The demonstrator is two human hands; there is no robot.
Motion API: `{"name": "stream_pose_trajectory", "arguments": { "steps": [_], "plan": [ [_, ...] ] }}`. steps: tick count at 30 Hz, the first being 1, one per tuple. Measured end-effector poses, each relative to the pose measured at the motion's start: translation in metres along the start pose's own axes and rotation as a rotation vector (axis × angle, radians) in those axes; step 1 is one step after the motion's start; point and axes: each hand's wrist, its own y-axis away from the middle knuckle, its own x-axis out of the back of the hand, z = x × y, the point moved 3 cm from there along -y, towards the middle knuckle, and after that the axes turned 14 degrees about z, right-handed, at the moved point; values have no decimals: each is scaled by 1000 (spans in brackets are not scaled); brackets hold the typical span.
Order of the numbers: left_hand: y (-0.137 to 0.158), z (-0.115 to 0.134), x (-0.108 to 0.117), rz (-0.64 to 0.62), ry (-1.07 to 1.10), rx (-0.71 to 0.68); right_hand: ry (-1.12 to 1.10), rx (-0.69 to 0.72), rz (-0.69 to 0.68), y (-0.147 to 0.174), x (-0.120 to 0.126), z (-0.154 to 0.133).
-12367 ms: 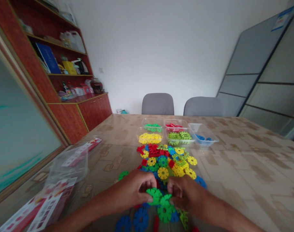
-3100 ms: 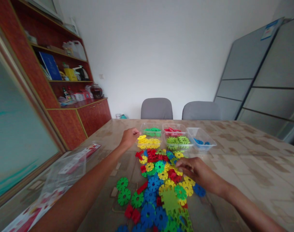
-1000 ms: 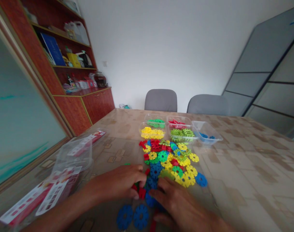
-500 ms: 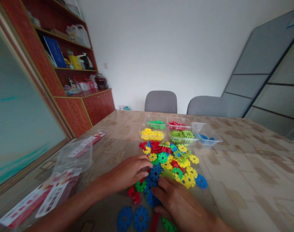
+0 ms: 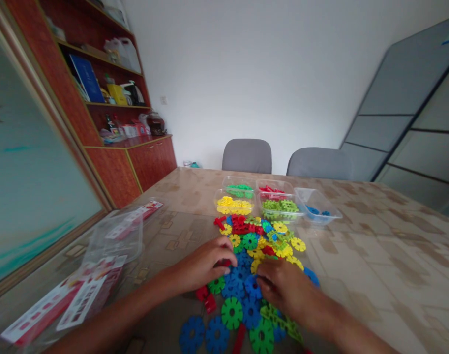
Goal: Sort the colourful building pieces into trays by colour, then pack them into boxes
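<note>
A heap of notched plastic discs and linking pieces lies on the table in front of me. My left hand [image 5: 215, 259] rests at the heap's left side, thumb and fingers curved but apart; a red piece [image 5: 226, 263] shows in the gap, not clearly held. At the right, my right hand [image 5: 285, 285] has its fingers curled together at the edge of a bright blue notched disc [image 5: 253, 286], apparently pinching it. Other blue discs [image 5: 233, 285] are spread between the hands. Nearer me lie a green disc [image 5: 232, 313] and a light green linking piece [image 5: 279, 322].
Beyond the heap stand clear tubs: one with yellow discs [image 5: 234, 205], one with light green pieces [image 5: 281, 209], one with blue pieces [image 5: 318, 212], others with green and red. A clear lid [image 5: 115, 238] and printed cards [image 5: 91, 295] lie at left.
My right hand has moved away from me and slightly right, its fingers curling at a blue disc. Green discs and a light green piece now show below it. My left hand has barely moved.
</note>
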Motion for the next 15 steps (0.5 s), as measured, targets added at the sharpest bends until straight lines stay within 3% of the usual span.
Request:
{"name": "stream_pose_trajectory", "arguments": {
  "steps": [6, 10, 15],
  "plan": [
    [-1, -1, 14, -78, -26, 27, -92, 0, -15, -3, -2, 16],
    [4, 0, 26, -186, -40, 110, -132, 17, -5, -10, -5, 11],
    [8, 1, 31, -264, -36, 103, -146, 22, -60, -19, -5, 0]
  ]
}}
